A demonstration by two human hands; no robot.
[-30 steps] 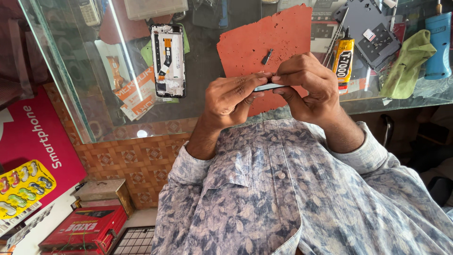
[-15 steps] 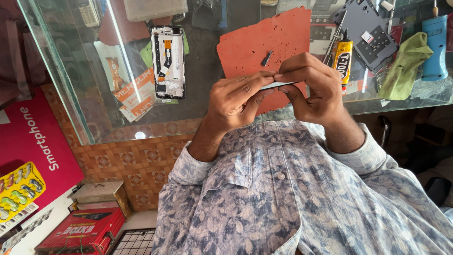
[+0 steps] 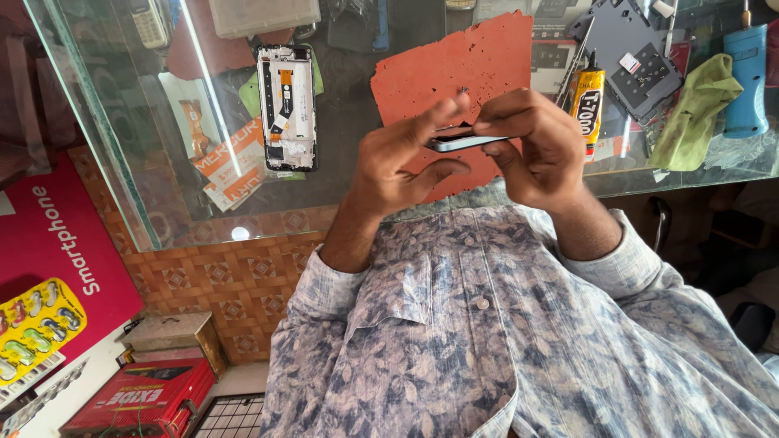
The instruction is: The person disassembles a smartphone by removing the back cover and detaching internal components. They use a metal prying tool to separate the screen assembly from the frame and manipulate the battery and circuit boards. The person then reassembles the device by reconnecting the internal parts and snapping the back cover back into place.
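Holding the phone (image 3: 464, 139) edge-on above the counter's (image 3: 357, 191) near edge, both hands' fingers (image 3: 442, 113) pinching it; keep your grip even, pressure light.

Two hands (image 3: 398, 166), one phone (image 3: 462, 139), one red mat (image 3: 462, 73), one glue tube (image 3: 587, 101), one green cloth (image 3: 690, 113).

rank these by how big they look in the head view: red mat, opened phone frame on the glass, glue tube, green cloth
1. red mat
2. opened phone frame
3. green cloth, close to the frame, so unsure
4. glue tube
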